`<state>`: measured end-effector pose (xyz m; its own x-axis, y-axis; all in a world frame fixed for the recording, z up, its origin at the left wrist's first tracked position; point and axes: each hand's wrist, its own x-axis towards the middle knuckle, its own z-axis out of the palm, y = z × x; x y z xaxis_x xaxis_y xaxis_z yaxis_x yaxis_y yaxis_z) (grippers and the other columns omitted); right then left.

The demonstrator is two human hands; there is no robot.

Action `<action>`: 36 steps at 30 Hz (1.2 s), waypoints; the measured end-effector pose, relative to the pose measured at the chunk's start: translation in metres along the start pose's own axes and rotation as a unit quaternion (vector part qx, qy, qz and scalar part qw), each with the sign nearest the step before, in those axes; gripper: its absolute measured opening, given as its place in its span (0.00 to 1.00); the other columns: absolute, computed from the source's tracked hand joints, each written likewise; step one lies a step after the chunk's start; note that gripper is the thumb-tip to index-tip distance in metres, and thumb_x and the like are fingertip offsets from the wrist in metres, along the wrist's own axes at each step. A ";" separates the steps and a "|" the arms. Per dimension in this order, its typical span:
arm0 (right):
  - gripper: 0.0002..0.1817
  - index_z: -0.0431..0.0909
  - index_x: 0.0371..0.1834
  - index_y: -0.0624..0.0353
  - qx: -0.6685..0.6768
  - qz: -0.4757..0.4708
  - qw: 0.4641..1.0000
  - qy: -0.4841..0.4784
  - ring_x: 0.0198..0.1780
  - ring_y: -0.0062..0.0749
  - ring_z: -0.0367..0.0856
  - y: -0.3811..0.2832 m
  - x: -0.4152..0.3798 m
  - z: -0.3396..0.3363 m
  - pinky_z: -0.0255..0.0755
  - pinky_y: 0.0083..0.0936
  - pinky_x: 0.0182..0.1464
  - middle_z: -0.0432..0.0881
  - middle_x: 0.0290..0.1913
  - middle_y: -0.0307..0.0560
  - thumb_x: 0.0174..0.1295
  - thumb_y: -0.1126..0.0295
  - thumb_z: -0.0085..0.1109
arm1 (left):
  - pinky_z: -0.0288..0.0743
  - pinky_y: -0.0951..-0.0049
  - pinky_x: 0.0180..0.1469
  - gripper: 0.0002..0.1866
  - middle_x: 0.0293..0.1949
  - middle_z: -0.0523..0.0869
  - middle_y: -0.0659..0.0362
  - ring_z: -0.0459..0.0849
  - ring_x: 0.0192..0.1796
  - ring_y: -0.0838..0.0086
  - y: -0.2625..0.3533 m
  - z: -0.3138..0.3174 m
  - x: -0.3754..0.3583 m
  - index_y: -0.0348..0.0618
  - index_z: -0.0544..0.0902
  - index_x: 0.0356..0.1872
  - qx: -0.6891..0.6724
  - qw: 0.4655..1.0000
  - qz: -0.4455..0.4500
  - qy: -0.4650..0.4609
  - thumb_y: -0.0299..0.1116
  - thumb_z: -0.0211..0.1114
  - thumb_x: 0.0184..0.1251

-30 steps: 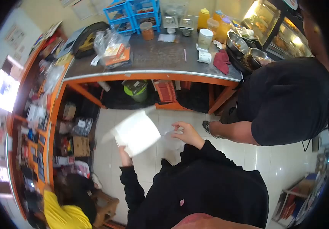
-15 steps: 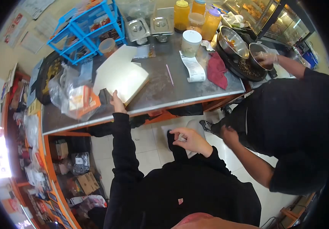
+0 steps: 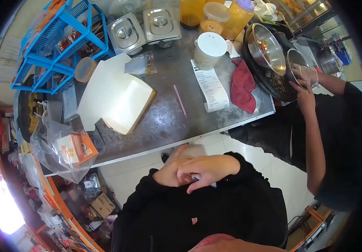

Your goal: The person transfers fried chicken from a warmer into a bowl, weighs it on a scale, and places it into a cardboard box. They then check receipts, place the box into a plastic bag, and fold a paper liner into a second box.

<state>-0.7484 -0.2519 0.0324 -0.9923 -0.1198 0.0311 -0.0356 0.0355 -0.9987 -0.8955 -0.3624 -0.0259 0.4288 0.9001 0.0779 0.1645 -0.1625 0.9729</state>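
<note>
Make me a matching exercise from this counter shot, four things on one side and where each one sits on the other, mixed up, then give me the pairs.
Things:
1. white box
2. receipt
3. red cloth
4. orange carton

Places:
A. inside a clear plastic bag at the counter's near left
B. open on the counter below the blue rack
C. beside the dark pan
D. just below the white-lidded tub

Pairs: 1-B, 2-D, 3-C, 4-A

Counts on tabletop [image 3: 168,122]:
- steel lidded pans: two [image 3: 124,32] [image 3: 160,22]
- orange sauce bottles/jars: three [image 3: 189,11] [image 3: 214,19] [image 3: 240,17]
- white-lidded cup [image 3: 208,50]: one
- receipt [image 3: 209,86]: one
- red cloth [image 3: 243,86]: one
- pink straw [image 3: 179,101]: one
- white paper box [image 3: 118,98]: one
- blue rack [image 3: 59,42]: one
- metal bowls: two [image 3: 267,48] [image 3: 294,63]
- persons beside wearer: one
</note>
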 end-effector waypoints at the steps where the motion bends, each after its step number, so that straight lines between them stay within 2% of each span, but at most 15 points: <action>1: 0.18 0.71 0.43 0.55 0.023 0.011 0.999 0.044 0.30 0.22 0.72 -0.003 -0.004 -0.009 0.67 0.22 0.31 0.74 0.34 0.35 0.55 0.63 0.67 | 0.55 0.57 0.66 0.21 0.49 0.80 0.51 0.74 0.58 0.59 -0.002 -0.001 0.002 0.43 0.77 0.50 -0.020 1.000 0.001 -0.014 0.29 0.67 0.52; 3: 0.20 0.71 0.45 0.56 0.066 0.032 0.989 0.131 0.32 0.22 0.73 -0.010 -0.015 -0.025 0.68 0.22 0.33 0.75 0.37 0.35 0.53 0.62 0.68 | 0.64 0.63 0.59 0.17 0.46 0.81 0.54 0.77 0.52 0.65 0.014 -0.009 0.009 0.41 0.78 0.49 -0.138 0.985 -0.101 -0.030 0.28 0.65 0.57; 4: 0.22 0.71 0.47 0.57 0.161 0.007 0.961 0.222 0.37 0.22 0.74 -0.008 -0.023 -0.024 0.68 0.22 0.37 0.75 0.39 0.36 0.52 0.64 0.69 | 0.69 0.67 0.56 0.16 0.44 0.82 0.55 0.79 0.49 0.69 0.020 -0.012 0.011 0.40 0.78 0.49 -0.194 0.968 -0.152 -0.038 0.27 0.64 0.59; 6: 0.25 0.71 0.50 0.60 0.340 -0.044 0.854 0.392 0.45 0.24 0.74 0.003 -0.040 -0.015 0.68 0.20 0.45 0.76 0.42 0.38 0.49 0.69 0.71 | 0.72 0.73 0.49 0.14 0.43 0.82 0.58 0.79 0.45 0.75 0.015 -0.008 0.005 0.38 0.78 0.48 -0.292 0.932 -0.191 0.102 0.27 0.63 0.62; 9: 0.23 0.73 0.49 0.63 0.211 0.043 0.874 0.436 0.44 0.23 0.74 0.031 -0.057 0.021 0.67 0.20 0.46 0.77 0.43 0.39 0.51 0.69 0.70 | 0.72 0.75 0.47 0.14 0.44 0.81 0.60 0.78 0.45 0.79 0.003 -0.005 0.000 0.35 0.76 0.49 -0.376 0.867 -0.230 0.231 0.28 0.61 0.64; 10: 0.14 0.77 0.43 0.63 0.126 0.166 0.893 0.398 0.40 0.19 0.74 0.031 -0.062 0.027 0.68 0.18 0.44 0.79 0.37 0.39 0.57 0.68 0.64 | 0.72 0.75 0.48 0.14 0.44 0.81 0.60 0.78 0.45 0.79 0.002 -0.004 0.002 0.35 0.76 0.49 -0.372 0.863 -0.221 0.263 0.29 0.61 0.64; 12: 0.10 0.78 0.39 0.64 0.135 0.175 0.880 0.420 0.36 0.17 0.74 0.037 -0.056 0.037 0.68 0.17 0.41 0.80 0.32 0.38 0.60 0.69 0.60 | 0.71 0.74 0.50 0.17 0.45 0.81 0.58 0.78 0.47 0.76 0.000 -0.006 -0.001 0.34 0.73 0.52 -0.401 0.843 -0.206 0.293 0.29 0.61 0.63; 15: 0.07 0.80 0.36 0.65 0.130 0.172 0.888 0.407 0.31 0.15 0.74 0.024 -0.039 0.036 0.68 0.16 0.35 0.80 0.27 0.37 0.62 0.72 0.57 | 0.71 0.72 0.52 0.19 0.48 0.80 0.55 0.78 0.49 0.72 0.021 -0.024 0.000 0.34 0.72 0.53 -0.491 0.826 -0.129 0.244 0.28 0.61 0.61; 18: 0.07 0.80 0.36 0.64 0.091 0.165 0.902 0.388 0.30 0.16 0.74 0.019 -0.031 0.036 0.68 0.17 0.33 0.80 0.27 0.39 0.59 0.72 0.60 | 0.71 0.70 0.53 0.23 0.51 0.78 0.52 0.78 0.51 0.70 -0.003 -0.039 -0.021 0.36 0.68 0.55 -0.492 0.814 -0.170 0.258 0.26 0.61 0.58; 21: 0.06 0.81 0.34 0.64 -0.020 0.165 0.901 0.401 0.28 0.17 0.74 0.011 -0.027 0.033 0.68 0.18 0.31 0.80 0.25 0.42 0.56 0.72 0.62 | 0.72 0.70 0.53 0.29 0.47 0.79 0.52 0.78 0.50 0.71 -0.001 -0.049 -0.012 0.40 0.63 0.57 -0.400 0.848 -0.113 0.328 0.25 0.64 0.54; 22: 0.06 0.81 0.33 0.64 -0.029 0.168 0.898 0.405 0.27 0.17 0.73 0.008 -0.022 0.033 0.67 0.19 0.31 0.79 0.24 0.43 0.55 0.72 0.63 | 0.72 0.73 0.52 0.34 0.41 0.79 0.54 0.79 0.48 0.72 -0.002 -0.045 -0.009 0.43 0.60 0.58 -0.285 0.893 -0.071 0.342 0.24 0.68 0.50; 26: 0.08 0.79 0.30 0.64 -0.062 0.151 0.900 0.404 0.24 0.20 0.71 -0.001 -0.013 0.040 0.65 0.21 0.28 0.77 0.21 0.46 0.53 0.71 0.66 | 0.71 0.76 0.50 0.31 0.39 0.78 0.57 0.78 0.45 0.74 0.004 -0.036 -0.008 0.41 0.63 0.57 -0.102 0.935 -0.166 0.296 0.18 0.64 0.49; 29: 0.10 0.77 0.27 0.65 -0.076 0.195 0.891 0.402 0.22 0.23 0.71 0.000 -0.027 0.037 0.64 0.24 0.26 0.74 0.20 0.48 0.52 0.70 0.67 | 0.71 0.75 0.50 0.30 0.40 0.78 0.58 0.78 0.45 0.75 -0.011 -0.040 -0.018 0.40 0.64 0.57 -0.182 0.930 -0.151 0.280 0.18 0.62 0.50; 33: 0.11 0.74 0.25 0.64 -0.120 0.135 0.899 0.398 0.21 0.29 0.67 0.006 -0.040 0.037 0.62 0.25 0.25 0.71 0.20 0.47 0.51 0.70 0.67 | 0.69 0.75 0.53 0.27 0.43 0.78 0.57 0.78 0.47 0.75 -0.035 -0.041 -0.034 0.39 0.69 0.56 -0.212 0.913 -0.152 0.315 0.20 0.64 0.51; 36: 0.11 0.74 0.25 0.64 -0.142 0.126 0.906 0.377 0.22 0.34 0.65 0.007 -0.040 0.039 0.62 0.25 0.26 0.68 0.20 0.45 0.50 0.71 0.68 | 0.69 0.74 0.54 0.27 0.41 0.80 0.58 0.78 0.46 0.75 -0.019 -0.022 -0.021 0.39 0.70 0.56 -0.099 0.947 -0.103 0.287 0.21 0.66 0.52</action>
<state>-0.7047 -0.2859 0.0226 -0.7678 0.6365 -0.0726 0.2813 0.2331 -0.9309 -0.9274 -0.3691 -0.0412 -0.1579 0.9851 -0.0676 -0.0016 0.0682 0.9977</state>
